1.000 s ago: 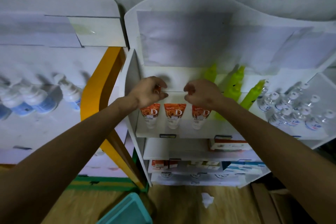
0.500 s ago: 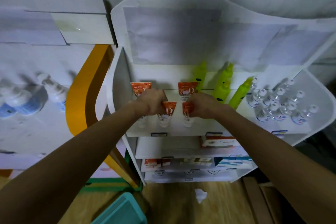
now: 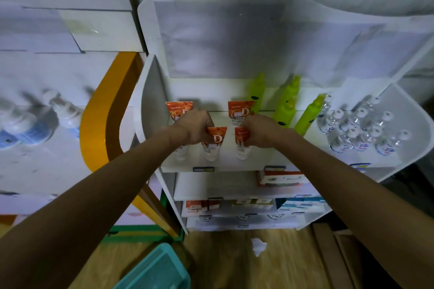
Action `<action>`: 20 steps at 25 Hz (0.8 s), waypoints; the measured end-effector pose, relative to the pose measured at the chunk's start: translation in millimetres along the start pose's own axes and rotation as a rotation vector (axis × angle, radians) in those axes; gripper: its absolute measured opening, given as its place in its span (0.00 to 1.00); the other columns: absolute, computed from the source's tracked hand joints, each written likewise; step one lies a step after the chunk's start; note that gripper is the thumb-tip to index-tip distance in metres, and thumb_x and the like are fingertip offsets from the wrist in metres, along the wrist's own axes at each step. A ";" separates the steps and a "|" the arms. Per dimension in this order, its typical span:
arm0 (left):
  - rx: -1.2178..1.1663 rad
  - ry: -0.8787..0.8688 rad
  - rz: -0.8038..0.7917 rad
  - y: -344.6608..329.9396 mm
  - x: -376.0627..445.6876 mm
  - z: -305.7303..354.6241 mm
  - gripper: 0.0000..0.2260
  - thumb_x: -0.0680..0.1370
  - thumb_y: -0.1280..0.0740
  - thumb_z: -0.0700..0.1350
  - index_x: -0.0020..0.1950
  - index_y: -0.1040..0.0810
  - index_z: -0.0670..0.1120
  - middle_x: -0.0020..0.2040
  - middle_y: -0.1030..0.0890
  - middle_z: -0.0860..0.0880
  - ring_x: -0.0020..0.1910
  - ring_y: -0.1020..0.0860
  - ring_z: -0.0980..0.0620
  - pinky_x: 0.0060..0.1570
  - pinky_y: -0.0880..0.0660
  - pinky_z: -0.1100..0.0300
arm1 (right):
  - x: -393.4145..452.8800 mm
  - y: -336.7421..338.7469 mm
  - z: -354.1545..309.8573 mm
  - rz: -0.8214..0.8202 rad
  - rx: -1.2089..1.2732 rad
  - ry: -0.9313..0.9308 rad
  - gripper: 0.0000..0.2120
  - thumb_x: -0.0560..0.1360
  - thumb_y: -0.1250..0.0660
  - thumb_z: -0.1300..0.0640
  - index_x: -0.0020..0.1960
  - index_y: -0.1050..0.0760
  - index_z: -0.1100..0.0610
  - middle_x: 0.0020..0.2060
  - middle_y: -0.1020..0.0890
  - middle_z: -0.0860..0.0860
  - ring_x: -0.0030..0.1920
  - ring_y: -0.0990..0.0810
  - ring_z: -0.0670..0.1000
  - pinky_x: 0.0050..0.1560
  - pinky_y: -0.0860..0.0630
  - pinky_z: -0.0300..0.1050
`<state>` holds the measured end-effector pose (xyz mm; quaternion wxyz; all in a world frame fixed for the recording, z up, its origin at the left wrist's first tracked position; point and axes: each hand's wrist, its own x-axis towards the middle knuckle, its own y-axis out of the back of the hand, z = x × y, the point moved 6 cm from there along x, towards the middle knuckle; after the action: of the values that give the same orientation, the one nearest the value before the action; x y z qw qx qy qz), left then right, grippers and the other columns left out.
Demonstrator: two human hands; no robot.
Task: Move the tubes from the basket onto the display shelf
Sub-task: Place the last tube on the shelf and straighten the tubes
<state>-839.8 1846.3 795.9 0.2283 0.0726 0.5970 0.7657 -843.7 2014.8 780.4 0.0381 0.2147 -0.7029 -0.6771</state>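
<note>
Orange-printed tubes: left hand (image 3: pixel 193 128) fingers curl around the front-left tube (image 3: pixel 182 150), mostly hidden; right hand (image 3: pixel 263 130) pinches the front-right tube (image 3: pixel 242 142) at its crimp. Middle tube (image 3: pixel 213 142) stands between them, two more tubes (image 3: pixel 239 110) behind. All stand cap-down on the top shelf (image 3: pixel 234 166). Best approach: square both tubes level, labels forward, let go gently so neighbours don't topple. Basket (image 3: pixel 155 270) sits on the floor below, contents unclear.
</note>
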 end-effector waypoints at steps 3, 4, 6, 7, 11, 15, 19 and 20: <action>0.010 0.016 -0.007 -2.3 -0.6 -0.4 0.12 0.75 0.26 0.49 0.54 0.15 0.43 0.50 0.14 0.47 0.43 0.19 0.53 0.43 0.26 0.61 | -0.7 -0.9 1.0 -0.008 0.057 -0.014 0.13 0.70 0.25 0.52 0.52 0.19 0.56 0.49 0.17 0.54 0.50 0.19 0.55 0.44 0.26 0.45; 0.018 0.018 -0.005 -2.7 -0.7 0.2 0.12 0.75 0.26 0.49 0.53 0.15 0.43 0.50 0.14 0.47 0.42 0.20 0.54 0.42 0.28 0.62 | -0.6 -1.0 1.1 -0.007 0.071 -0.016 0.14 0.71 0.25 0.52 0.54 0.19 0.56 0.50 0.17 0.54 0.50 0.19 0.55 0.45 0.25 0.45; 0.029 0.022 0.004 -2.5 -1.1 0.9 0.12 0.75 0.27 0.49 0.54 0.15 0.43 0.50 0.14 0.47 0.42 0.20 0.54 0.42 0.28 0.62 | -0.5 -1.2 0.6 0.003 0.097 -0.018 0.15 0.70 0.25 0.52 0.55 0.19 0.56 0.51 0.17 0.54 0.51 0.19 0.55 0.47 0.24 0.45; 0.028 0.020 0.007 -2.0 -1.3 1.2 0.12 0.75 0.27 0.49 0.54 0.15 0.43 0.50 0.14 0.47 0.44 0.19 0.53 0.43 0.27 0.62 | 0.2 -1.5 0.2 0.006 0.101 -0.016 0.15 0.70 0.25 0.52 0.55 0.19 0.56 0.51 0.17 0.54 0.51 0.19 0.55 0.48 0.24 0.45; 0.045 0.013 0.006 -2.5 -3.0 1.2 0.13 0.75 0.27 0.49 0.55 0.16 0.43 0.51 0.14 0.47 0.49 0.16 0.50 0.48 0.21 0.58 | -2.1 -2.4 0.9 0.020 0.115 0.011 0.15 0.70 0.25 0.52 0.54 0.18 0.55 0.51 0.16 0.54 0.51 0.19 0.55 0.49 0.23 0.47; 0.072 0.013 0.006 -2.2 -2.8 1.0 0.11 0.75 0.27 0.51 0.51 0.15 0.45 0.47 0.14 0.48 0.44 0.17 0.51 0.43 0.23 0.59 | -4.3 -2.4 0.0 0.029 0.105 0.018 0.14 0.70 0.26 0.51 0.53 0.18 0.56 0.50 0.17 0.54 0.51 0.19 0.56 0.50 0.22 0.49; 0.079 0.015 -0.001 -1.8 -3.5 3.3 0.11 0.74 0.26 0.52 0.48 0.15 0.45 0.46 0.15 0.48 0.43 0.18 0.50 0.42 0.23 0.57 | -2.6 -2.7 -0.9 0.020 0.111 0.015 0.12 0.69 0.25 0.52 0.50 0.18 0.56 0.48 0.16 0.54 0.49 0.19 0.55 0.48 0.22 0.49; 0.068 0.029 -0.017 -2.5 -4.3 1.2 0.13 0.73 0.26 0.53 0.50 0.16 0.45 0.46 0.15 0.48 0.44 0.18 0.49 0.45 0.21 0.55 | -2.1 -2.9 -0.1 0.006 0.119 0.010 0.12 0.69 0.25 0.52 0.50 0.18 0.56 0.48 0.16 0.54 0.49 0.19 0.55 0.47 0.23 0.48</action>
<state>-834.9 1845.9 794.6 0.2236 0.0641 0.6265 0.7439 -841.1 2015.5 778.1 0.0310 0.2179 -0.7422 -0.6330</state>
